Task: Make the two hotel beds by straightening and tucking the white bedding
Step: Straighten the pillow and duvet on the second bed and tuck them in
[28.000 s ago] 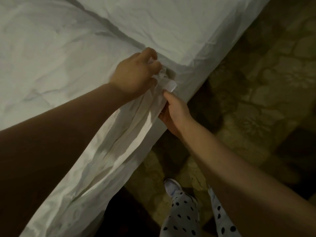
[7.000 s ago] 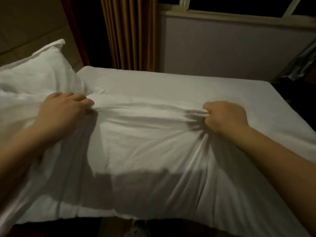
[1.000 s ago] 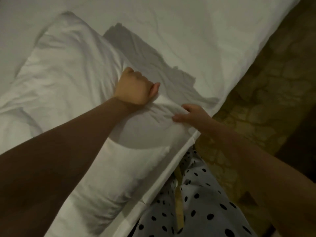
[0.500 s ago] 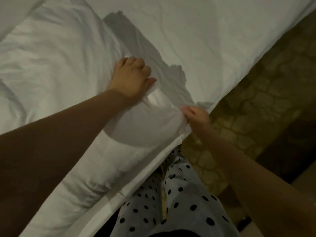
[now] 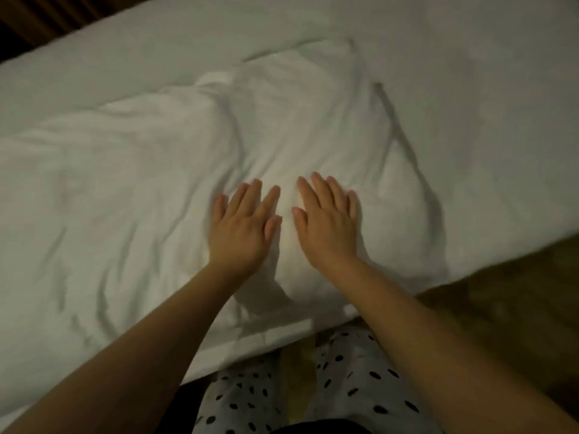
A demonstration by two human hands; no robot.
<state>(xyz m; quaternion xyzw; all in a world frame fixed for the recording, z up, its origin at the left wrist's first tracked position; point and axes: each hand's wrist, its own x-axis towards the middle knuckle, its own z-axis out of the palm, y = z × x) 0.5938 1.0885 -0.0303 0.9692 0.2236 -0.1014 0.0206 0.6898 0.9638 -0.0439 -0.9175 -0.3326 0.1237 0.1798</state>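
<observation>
White bed [image 5: 238, 346] fills nearly all the view, and dark floor [image 5: 517, 292] shows off to the right of the right grip [image 5: 327, 225]. The left grip [image 5: 242, 228] lies just beside it, close but not touching. Both grips are wide and flat with straight fingers, and they hold nothing. They press down on the puffy bedding [image 5: 313, 120], which sits right under them and runs far off to the left of the left grip. Past the fingertips the puffy part ends, and a flat sheet [image 5: 470, 73] goes on to the far side of the bed. Spotty trousers [image 5: 360, 386] show below the wrists, right up against the bed edge.

I think this is the smoothing step. The sheet past the fingertips looks flat with few lines, so that part seems done. The bedding has lots of wrinkles left of the left grip and 1 long fold to the right of the right grip. It needs more smoothing out from the middle. The bed edge below the wrists looks straight, but I cannot tell if it is tucked in. Only 1 bed is in view, so I cannot say how the other of the 2 beds looks.

No words, labels or brand names can be read anywhere.
</observation>
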